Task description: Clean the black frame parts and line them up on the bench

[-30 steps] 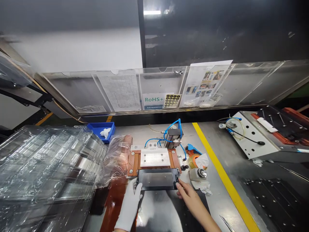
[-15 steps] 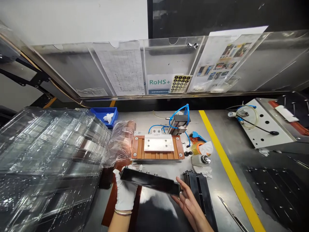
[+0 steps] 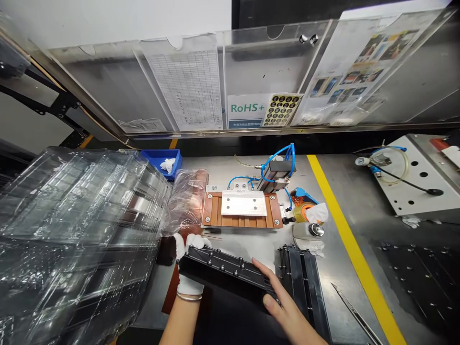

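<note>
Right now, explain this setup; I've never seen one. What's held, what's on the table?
No robot here: these are a person's own hands, all seen from one head-worn camera looking forward and down. The white-gloved left hand and bare right hand together hold a long black studded part, tilted, over the grey metal table. Beyond it sits a brown-and-silver fixture. To the right lie long black strips and slim metal tweezers; at left, stacked clear plastic trays.
</note>
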Demonstrator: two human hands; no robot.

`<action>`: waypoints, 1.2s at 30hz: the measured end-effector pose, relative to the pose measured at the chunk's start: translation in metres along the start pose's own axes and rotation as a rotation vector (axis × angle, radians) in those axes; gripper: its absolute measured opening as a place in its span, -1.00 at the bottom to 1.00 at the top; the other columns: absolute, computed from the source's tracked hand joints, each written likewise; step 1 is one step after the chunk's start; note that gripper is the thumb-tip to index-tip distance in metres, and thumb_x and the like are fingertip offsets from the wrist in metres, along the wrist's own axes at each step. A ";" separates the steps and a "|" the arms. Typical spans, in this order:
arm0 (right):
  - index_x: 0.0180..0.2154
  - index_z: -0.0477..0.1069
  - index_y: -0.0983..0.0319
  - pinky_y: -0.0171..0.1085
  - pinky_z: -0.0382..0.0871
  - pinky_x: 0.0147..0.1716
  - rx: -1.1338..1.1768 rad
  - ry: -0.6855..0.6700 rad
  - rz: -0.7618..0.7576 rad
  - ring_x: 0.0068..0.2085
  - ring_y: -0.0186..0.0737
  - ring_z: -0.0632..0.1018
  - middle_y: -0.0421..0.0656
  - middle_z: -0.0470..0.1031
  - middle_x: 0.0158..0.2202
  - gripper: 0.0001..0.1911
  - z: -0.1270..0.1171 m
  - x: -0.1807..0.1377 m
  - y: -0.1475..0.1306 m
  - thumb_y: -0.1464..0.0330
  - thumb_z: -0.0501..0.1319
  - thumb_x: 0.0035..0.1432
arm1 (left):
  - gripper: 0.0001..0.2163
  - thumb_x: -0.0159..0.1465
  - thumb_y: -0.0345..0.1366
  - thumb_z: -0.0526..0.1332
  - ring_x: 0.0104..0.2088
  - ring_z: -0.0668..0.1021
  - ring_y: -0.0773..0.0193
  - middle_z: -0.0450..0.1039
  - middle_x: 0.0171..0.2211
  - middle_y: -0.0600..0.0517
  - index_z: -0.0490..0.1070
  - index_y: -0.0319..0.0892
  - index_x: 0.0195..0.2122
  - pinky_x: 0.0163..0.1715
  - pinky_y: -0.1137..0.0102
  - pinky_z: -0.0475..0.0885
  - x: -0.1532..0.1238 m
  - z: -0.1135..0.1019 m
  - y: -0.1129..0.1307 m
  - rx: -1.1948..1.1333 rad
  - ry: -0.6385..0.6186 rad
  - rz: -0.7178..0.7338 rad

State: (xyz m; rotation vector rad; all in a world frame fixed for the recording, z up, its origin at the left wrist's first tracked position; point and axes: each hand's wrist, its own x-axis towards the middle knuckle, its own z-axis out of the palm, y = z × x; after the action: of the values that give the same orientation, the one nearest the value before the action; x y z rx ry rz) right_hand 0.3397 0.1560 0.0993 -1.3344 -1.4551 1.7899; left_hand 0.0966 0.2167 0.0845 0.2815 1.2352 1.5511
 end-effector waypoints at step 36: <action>0.09 0.36 0.05 -0.16 0.36 0.14 -0.160 0.401 -0.073 0.15 -0.07 0.45 -0.13 0.44 0.08 -0.64 0.013 0.009 0.024 0.10 0.07 0.34 | -0.75 0.27 -0.51 0.09 -0.44 0.66 0.08 0.61 -0.35 -0.07 0.46 -0.16 -0.10 -0.47 0.33 0.54 -0.065 0.046 0.006 2.061 -1.119 0.622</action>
State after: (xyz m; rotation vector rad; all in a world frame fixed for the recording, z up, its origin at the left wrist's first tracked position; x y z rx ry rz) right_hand 0.3295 0.1497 0.0732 -1.5881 -1.4197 1.2861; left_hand 0.1515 0.1888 0.1353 2.5023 1.2543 -0.3035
